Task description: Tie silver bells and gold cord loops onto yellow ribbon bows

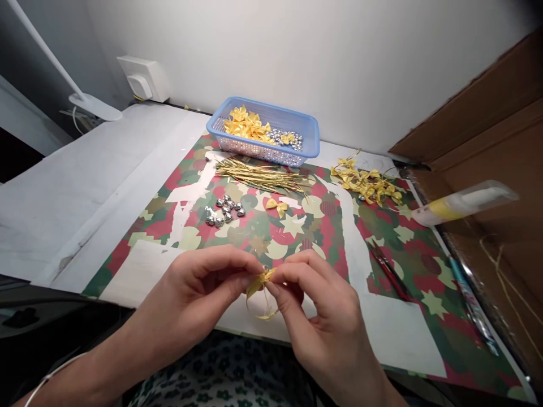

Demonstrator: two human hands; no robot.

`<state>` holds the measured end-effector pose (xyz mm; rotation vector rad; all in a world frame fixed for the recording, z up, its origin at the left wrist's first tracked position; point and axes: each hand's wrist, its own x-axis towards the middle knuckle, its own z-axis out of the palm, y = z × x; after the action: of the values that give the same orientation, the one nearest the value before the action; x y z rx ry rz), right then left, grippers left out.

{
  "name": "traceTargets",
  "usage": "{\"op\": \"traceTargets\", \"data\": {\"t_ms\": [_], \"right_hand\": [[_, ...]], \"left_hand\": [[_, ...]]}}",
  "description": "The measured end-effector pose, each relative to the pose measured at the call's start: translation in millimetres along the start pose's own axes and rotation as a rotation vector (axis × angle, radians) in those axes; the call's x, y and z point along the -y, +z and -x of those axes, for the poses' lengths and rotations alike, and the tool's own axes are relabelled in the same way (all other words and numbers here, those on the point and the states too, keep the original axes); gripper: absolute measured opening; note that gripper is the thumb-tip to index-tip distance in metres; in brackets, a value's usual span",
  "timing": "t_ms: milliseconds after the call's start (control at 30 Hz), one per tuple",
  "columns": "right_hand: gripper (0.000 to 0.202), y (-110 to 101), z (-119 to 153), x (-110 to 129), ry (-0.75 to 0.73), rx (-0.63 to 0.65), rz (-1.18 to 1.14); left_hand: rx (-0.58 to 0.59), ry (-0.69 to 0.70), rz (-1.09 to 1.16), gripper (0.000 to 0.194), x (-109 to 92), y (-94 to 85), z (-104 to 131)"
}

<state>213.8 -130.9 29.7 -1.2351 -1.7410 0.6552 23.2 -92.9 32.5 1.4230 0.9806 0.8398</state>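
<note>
Near the table's front edge, my left hand [207,288] pinches the left side of a yellow ribbon bow [255,284] between thumb and fingers. From the right, my right hand [320,305] pinches the same bow. A thin gold tie hangs in a loop below it, and a small silver bit shows at its top. Beyond the hands lie several silver beads [224,211] and a loose yellow bow [277,207]. A bundle of gold ties [261,175] lies behind them.
A blue basket [263,151] of yellow bows and silver beads stands at the back. Finished-looking yellow bows with ties [367,182] lie at the right, near a glue bottle [462,203], red tweezers [390,272] and a pen [473,305]. A cardboard box [500,130] borders the right side.
</note>
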Motion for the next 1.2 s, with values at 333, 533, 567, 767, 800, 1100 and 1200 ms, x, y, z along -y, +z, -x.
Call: {"op": "traceTargets", "data": {"t_ms": [333, 533, 567, 767, 800, 1100, 1200], "right_hand": [[0.017, -5.2, -3.0, 0.9, 0.113, 0.082, -0.058], [0.017, -4.2, -0.9, 0.5, 0.156, 0.084, -0.110], [0.016, -3.8, -0.2, 0.4, 0.163, 0.082, -0.120], [0.016, -1.5, 3.3, 0.7, 0.182, 0.071, -0.170], [0.017, -1.3, 3.6, 1.1, 0.180, 0.068, -0.170], [0.016, 1.3, 3.5, 1.7, 0.186, 0.068, -0.143], [0.017, -2.6, 0.9, 0.2, 0.211, 0.120, -0.162]], "left_hand": [[0.159, -0.015, -0.025, 0.011, 1.5, -2.0, -4.1], [0.097, -0.007, -0.009, 0.011, 0.3, 1.7, -4.7], [0.089, -0.013, 0.008, 0.010, 0.4, 2.1, -4.7], [0.122, -0.055, 0.128, 0.012, 4.5, -0.2, -5.7], [0.132, -0.057, 0.139, 0.013, 5.1, -0.9, -5.8], [0.140, -0.009, 0.076, 0.013, 6.7, -2.4, -2.7], [0.181, 0.044, 0.033, 0.017, 6.9, -2.8, -3.2]]}}
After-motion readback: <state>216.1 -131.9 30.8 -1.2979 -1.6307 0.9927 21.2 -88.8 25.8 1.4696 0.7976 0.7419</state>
